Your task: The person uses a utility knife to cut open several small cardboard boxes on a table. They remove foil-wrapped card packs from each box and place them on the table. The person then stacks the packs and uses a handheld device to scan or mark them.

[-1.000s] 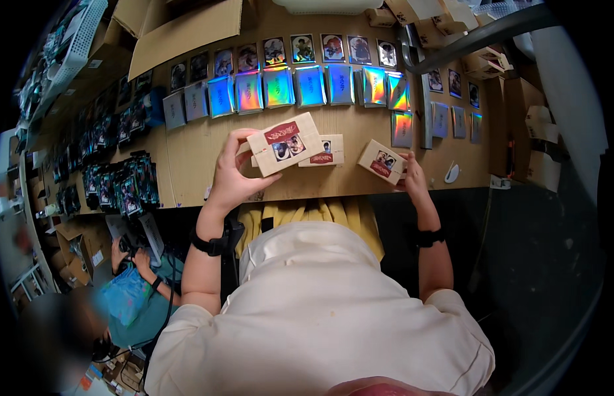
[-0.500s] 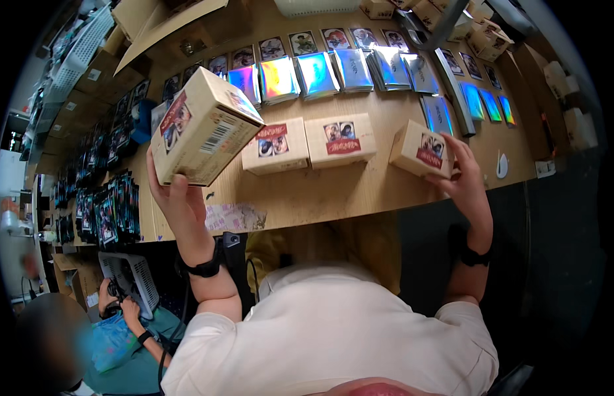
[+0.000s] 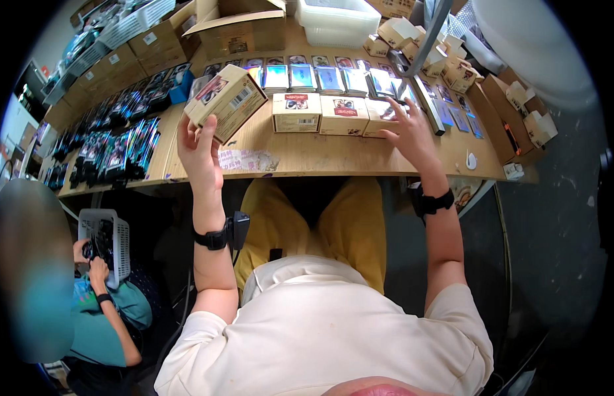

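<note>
My left hand (image 3: 203,148) is closed around a cream cardboard box (image 3: 236,104) with a red label and pictures, held tilted above the table. Three similar boxes stand side by side: a left box (image 3: 296,120), a middle box (image 3: 344,124) and a right box (image 3: 375,127). Over the right box's outer end, my right hand (image 3: 416,135) has its fingers spread, with thumb and fingertips at its edge. Whether they still touch it is hard to tell. Behind the boxes lies a row of shiny silver-blue packets (image 3: 330,80).
Dark foil packets (image 3: 116,148) cover the table's left side. A large open carton (image 3: 244,33) and a translucent bin (image 3: 337,23) stand at the back. A metal bar (image 3: 431,105) lies right of the packets. At left, another person's hands (image 3: 96,264) work at a basket (image 3: 122,247).
The right box has gone from standing apart to the row's right end. My right hand's fingers have spread. My left hand still holds its box. The view has shifted, showing more of the table's back.
</note>
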The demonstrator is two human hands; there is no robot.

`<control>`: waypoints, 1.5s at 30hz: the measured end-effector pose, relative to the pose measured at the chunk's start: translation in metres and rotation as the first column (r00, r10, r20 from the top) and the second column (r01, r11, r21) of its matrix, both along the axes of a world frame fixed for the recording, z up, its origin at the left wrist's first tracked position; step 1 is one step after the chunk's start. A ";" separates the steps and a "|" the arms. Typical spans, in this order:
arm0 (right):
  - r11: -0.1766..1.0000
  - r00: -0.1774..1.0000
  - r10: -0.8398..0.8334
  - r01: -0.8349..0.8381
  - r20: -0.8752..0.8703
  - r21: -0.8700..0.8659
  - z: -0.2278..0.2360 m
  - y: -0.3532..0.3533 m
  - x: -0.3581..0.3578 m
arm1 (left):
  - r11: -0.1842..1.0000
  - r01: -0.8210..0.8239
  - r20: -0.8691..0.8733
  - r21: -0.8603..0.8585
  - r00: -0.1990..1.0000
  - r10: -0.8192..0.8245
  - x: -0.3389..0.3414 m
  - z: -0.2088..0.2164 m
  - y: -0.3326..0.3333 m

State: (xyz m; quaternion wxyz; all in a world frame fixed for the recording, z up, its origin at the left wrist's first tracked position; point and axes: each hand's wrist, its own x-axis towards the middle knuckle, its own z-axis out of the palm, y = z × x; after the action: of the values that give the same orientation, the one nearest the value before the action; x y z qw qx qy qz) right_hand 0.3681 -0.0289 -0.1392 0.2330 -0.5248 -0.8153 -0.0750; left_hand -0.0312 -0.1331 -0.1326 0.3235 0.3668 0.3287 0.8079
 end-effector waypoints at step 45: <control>0.855 0.860 0.510 -0.505 0.007 -0.116 0.013 0.051 -0.157 | 0.972 0.233 -0.274 -0.007 0.935 -0.226 0.030 -0.046 -0.018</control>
State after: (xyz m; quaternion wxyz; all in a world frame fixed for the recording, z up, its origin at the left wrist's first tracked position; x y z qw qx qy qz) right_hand 0.2106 0.0223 -0.1261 0.1999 -0.3019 -0.9318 0.0244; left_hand -0.0011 -0.1511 -0.1788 0.3624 0.5147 0.3148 0.7104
